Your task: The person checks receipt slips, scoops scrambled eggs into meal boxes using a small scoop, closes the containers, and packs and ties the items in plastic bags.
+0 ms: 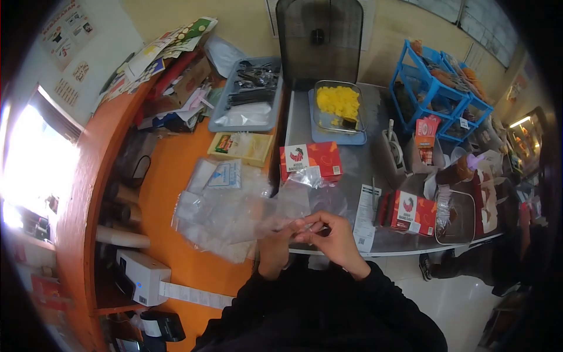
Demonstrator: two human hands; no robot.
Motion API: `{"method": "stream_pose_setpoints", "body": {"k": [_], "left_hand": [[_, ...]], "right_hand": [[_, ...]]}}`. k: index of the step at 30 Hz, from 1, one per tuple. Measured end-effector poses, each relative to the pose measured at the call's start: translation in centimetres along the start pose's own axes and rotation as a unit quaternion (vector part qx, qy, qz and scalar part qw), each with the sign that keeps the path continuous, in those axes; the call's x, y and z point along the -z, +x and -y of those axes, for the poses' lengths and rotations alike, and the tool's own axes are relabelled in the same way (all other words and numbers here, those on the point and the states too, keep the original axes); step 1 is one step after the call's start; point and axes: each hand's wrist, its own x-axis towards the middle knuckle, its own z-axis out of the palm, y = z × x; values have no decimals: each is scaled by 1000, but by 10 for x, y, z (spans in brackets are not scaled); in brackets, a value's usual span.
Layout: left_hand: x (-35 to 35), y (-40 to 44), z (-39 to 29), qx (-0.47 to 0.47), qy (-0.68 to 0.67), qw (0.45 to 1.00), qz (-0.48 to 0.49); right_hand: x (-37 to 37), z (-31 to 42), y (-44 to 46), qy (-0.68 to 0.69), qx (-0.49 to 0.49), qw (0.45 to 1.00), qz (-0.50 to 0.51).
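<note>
Close in front of my body, my left hand [274,249] and my right hand [331,237] meet with fingertips pinched together. Both are closed on the edge of a clear plastic bag [293,202], whose thin film spreads away from my fingers. Part of my left hand is hidden behind the right one. More clear plastic bags [208,226] lie loosely on the orange counter to the left. Just beyond the held bag sits a red and white food box [311,159], partly overlapped by the film.
A glass dish of yellow food [339,105] stands at the back, near a blue-grey cutlery tray [246,97]. Rightward are a receipt [366,217], a second red box [412,212] and a blue rack [437,88]. A receipt printer [141,278] sits lower left. Another person's leg [469,267] shows at right.
</note>
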Motion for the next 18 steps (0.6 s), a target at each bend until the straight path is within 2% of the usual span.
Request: {"method": "stream_pose_setpoints", "body": {"k": [2,5,6,8,11,15,18], "left_hand": [[0,6,-1,-32,-23,997,67],[-17,-4,-12,1,71,996,48],[-17,-4,-7,-13,61,997,36],[-11,-3,14,-45,41,998,14],[-4,-4,42,6,41,999,-28],[-9,2,62,-27,59,998,21],[4,7,47,31,17,995,96]], "right_hand": [[6,-6,-3,4,-8,999,-41],[15,-13,-6,-55,31,993,-103],[18,-14,-7,-86,53,987,-123],[21,-11,-13,-111,73,985,-107],[19,-6,-25,-100,51,992,-52],[25,-16,-27,-56,44,997,-32],[36,-15,-28,-22,66,996,-59]]}}
